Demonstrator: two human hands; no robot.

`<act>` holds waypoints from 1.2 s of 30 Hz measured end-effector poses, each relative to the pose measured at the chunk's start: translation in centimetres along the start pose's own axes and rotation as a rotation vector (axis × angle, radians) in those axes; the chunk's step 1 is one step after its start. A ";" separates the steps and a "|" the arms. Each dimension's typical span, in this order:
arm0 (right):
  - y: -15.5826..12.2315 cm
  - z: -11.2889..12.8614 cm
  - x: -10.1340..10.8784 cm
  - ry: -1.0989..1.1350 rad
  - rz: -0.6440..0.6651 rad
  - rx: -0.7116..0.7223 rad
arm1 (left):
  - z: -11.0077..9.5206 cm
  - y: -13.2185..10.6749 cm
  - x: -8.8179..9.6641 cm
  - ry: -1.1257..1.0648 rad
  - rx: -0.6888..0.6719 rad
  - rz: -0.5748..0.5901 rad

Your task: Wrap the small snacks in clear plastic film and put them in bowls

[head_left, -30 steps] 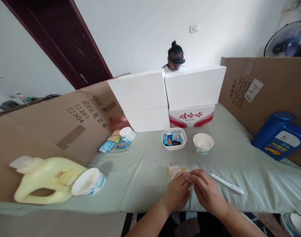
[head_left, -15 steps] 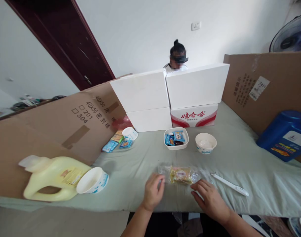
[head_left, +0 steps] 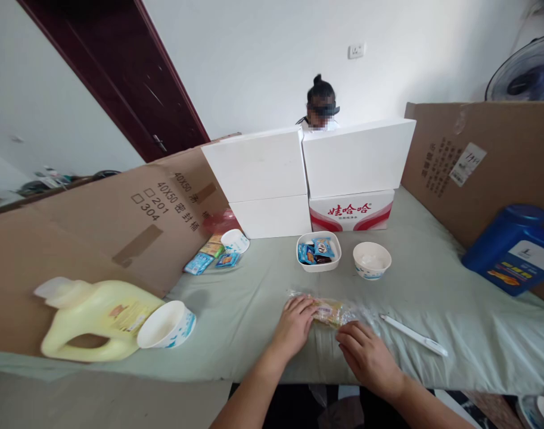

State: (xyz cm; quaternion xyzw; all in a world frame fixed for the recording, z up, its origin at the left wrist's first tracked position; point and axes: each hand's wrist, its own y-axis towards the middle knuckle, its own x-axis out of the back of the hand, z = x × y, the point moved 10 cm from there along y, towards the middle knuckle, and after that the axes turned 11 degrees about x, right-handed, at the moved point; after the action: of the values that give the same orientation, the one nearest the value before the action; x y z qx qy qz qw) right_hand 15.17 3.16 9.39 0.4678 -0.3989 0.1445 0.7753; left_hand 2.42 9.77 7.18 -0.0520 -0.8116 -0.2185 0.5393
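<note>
A snack packet [head_left: 332,310], gold and yellow inside clear crinkled plastic, lies on the green cloth in front of me. My left hand [head_left: 295,325] has its fingers together over the packet's left end and covers part of it. At the lower right edge, my right hand [head_left: 367,353] has curled fingers closed on the plastic; their tips are partly hidden. Just right of the packet rests a white pen-like cutter [head_left: 413,335]. Beyond it stand a white dish [head_left: 319,266] of blue-wrapped snacks and a paper bowl [head_left: 372,268] with clear plastic inside.
On the left, a yellow jug [head_left: 88,322] lies against a tilted paper bowl [head_left: 167,325]. Snack packets [head_left: 199,263] sit farther back. A blue bottle [head_left: 513,249] leans at right. White boxes [head_left: 258,173] and cardboard panels [head_left: 490,149] bound the surface; a person [head_left: 320,107] is behind.
My left hand has moved right and forward onto the packet's left end. My right hand has shifted slightly left and closed in on its edge. The packet has tilted slightly.
</note>
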 end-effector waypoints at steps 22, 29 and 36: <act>0.5 -12.7 -2.1 -0.225 0.454 -0.504 | -3.7 2.5 -0.5 0.085 -0.038 0.114; 0.5 -10.7 -0.7 -0.197 0.540 -0.472 | -8.2 -2.2 0.4 -0.051 -0.338 0.377; 1.0 -7.7 -2.7 -0.087 0.520 -0.236 | -5.9 -2.2 -1.3 -0.104 0.047 0.274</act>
State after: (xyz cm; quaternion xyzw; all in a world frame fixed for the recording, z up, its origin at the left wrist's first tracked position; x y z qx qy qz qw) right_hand 16.58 10.54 6.04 0.2620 -0.5523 0.2709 0.7436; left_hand 7.24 5.55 7.23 -0.1607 -0.8288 -0.1207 0.5221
